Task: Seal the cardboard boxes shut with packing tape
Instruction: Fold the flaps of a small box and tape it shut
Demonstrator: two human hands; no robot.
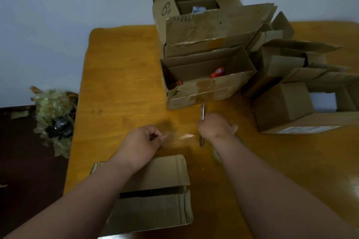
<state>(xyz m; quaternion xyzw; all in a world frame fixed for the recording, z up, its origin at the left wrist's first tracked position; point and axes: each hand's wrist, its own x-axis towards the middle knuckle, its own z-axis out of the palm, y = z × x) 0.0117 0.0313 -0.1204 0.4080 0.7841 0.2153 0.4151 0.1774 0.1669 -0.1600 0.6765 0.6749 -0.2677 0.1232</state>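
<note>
Nearest: unsealed box (153, 196), seam crosswise. Beyond it, clear tape (179, 136) stretched between my pinching left hand (142, 141) and blade-gripping right hand (215, 126).

Wooden table against a pale wall, dim even light.

An orange-brown wooden table (124, 75) with rounded corners fills the middle, its glossy top catching a soft sheen at the lower right. Behind it runs a plain bluish-white wall (58, 6), unmarked. Down at the left, a dark floor (21, 151), and on it, just beside the table's edge, a heap of crumpled yellowish-green plastic scraps (52, 110) with something black and shiny in among them.
</note>
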